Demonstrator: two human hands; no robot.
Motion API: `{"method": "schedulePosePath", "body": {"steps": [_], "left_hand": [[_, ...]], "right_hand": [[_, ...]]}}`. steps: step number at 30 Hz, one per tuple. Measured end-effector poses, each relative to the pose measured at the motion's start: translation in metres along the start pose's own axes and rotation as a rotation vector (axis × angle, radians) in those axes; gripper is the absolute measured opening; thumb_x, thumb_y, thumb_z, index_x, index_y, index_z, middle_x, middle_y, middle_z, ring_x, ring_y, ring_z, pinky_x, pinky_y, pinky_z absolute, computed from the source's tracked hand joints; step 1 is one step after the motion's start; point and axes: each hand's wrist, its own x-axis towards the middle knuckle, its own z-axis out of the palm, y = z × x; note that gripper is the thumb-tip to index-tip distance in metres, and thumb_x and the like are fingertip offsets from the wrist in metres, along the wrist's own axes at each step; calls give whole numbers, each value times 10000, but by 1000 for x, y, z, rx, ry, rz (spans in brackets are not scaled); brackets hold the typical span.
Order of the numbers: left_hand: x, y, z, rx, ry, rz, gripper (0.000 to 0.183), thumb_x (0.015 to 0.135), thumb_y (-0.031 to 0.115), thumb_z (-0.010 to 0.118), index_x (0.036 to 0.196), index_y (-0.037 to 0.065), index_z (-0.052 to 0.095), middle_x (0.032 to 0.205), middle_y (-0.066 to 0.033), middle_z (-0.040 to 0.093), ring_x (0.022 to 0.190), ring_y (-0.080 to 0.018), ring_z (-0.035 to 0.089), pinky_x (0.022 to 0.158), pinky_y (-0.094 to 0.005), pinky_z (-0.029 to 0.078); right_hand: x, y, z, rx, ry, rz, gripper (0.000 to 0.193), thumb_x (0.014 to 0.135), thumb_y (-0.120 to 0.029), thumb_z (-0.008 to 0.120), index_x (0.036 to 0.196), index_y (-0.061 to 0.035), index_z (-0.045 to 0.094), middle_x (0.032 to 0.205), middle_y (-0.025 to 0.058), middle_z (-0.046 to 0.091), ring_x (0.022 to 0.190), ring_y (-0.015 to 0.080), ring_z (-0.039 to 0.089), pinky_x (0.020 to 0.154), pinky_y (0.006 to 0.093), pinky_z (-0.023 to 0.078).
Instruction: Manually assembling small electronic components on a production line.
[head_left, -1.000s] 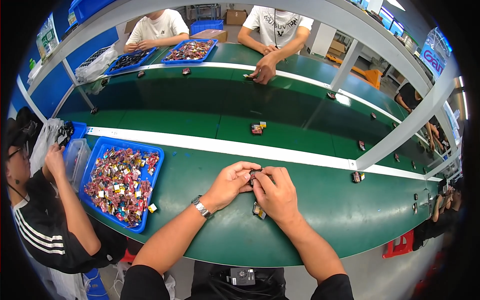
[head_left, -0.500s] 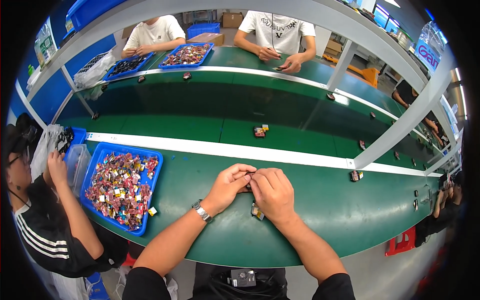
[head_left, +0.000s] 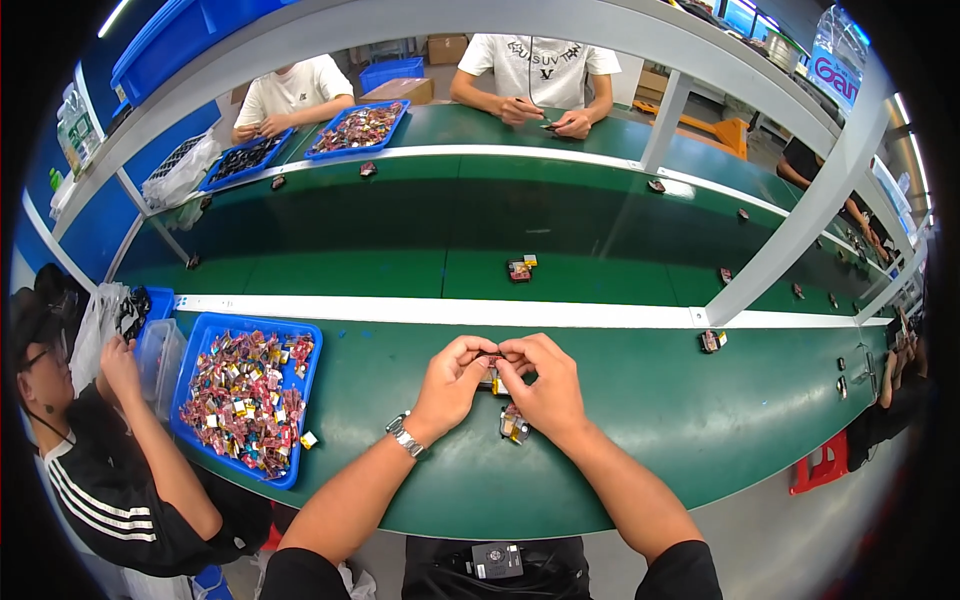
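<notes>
My left hand (head_left: 450, 390) and my right hand (head_left: 550, 388) meet over the green table (head_left: 630, 450), fingertips pinched on a small electronic module (head_left: 493, 382). What shows of it is a dark casing edge, some red and a yellowish part; the fingers cover the rest. Just below it, beside my right palm, a second small electronic assembly (head_left: 515, 425) with silver and yellow parts lies on the table, apart from my hands. A metal-banded watch (head_left: 405, 435) is on my left wrist.
A blue tray (head_left: 312, 370) heaped with small red circuit boards stands to the left, one yellow-white piece (head_left: 309, 439) beside it. Beyond a white rail (head_left: 400, 310), the green belt (head_left: 380, 270) carries several modules. A white post (head_left: 790, 230) rises at right. Co-workers sit left, right and opposite.
My fingers have shifted around the module, my right hand turning so its thumb shows and more of the yellowish part is exposed. The whole view has tilted slightly.
</notes>
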Motion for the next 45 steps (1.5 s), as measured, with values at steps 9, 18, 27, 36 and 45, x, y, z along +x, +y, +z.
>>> {"method": "schedulePosePath", "body": {"steps": [9, 18, 27, 36, 45], "left_hand": [[-2, 0, 0, 57, -59, 35, 188, 988, -16, 488, 1173, -24, 524, 1117, -95, 637, 1048, -132, 608, 906, -276, 506], [-1, -2, 1, -57, -98, 85, 308, 967, -39, 512, 1270, -8, 467, 1135, -109, 633, 1044, -146, 611, 908, -289, 507], [-3, 2, 2, -70, -74, 53, 313, 956, -51, 519, 1264, -10, 476, 1175, -125, 629, 1102, -166, 608, 958, -295, 487], [4, 2, -5, -3, 56, 88, 193, 951, 17, 535, 1138, -13, 568, 1134, -156, 651, 1009, -217, 660, 849, -342, 551], [3, 0, -5, 97, -2, 63, 142, 959, 20, 536, 1069, -20, 617, 1017, -104, 682, 929, -159, 654, 810, -294, 535]], "right_hand": [[-1, 0, 0, 120, -13, 270, 171, 809, 4, 703, 976, 25, 677, 882, 88, 635, 719, 136, 658, 663, 249, 561], [-2, 1, -2, 113, 16, 181, 165, 800, -6, 716, 962, 18, 698, 864, 68, 613, 702, 120, 636, 643, 241, 541], [1, 5, -5, 137, -21, 144, 139, 804, 24, 707, 941, 30, 681, 884, 57, 610, 720, 87, 623, 656, 224, 525], [71, 107, -81, -65, 453, 471, 150, 826, -71, 664, 948, 15, 674, 824, 84, 719, 749, 141, 684, 722, 277, 542], [94, 125, -79, -723, 511, 88, 236, 797, -185, 760, 925, -26, 641, 947, 147, 625, 903, 347, 597, 780, 443, 483]]}}
